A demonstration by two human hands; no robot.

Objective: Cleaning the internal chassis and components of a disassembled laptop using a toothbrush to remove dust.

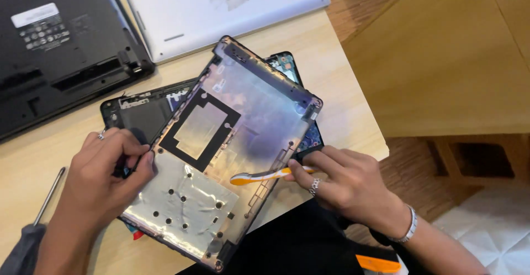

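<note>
A laptop's detached bottom cover (243,115), silvery inside with a black cut-out panel, lies tilted over the opened laptop body (144,114) on the wooden table. My left hand (105,178) grips the cover's left edge with closed fingers. My right hand (337,181), with a ring and a bracelet, holds an orange and white pry tool (265,177) against the cover's lower right edge. The laptop's circuit board (287,64) peeks out past the cover's far corner.
A black laptop (55,49) lies upside down at the far left, a white laptop (221,4) beside it. A screwdriver (48,196) lies at the near left. The table edge (359,87) runs down the right; a wooden bench (441,60) stands beyond.
</note>
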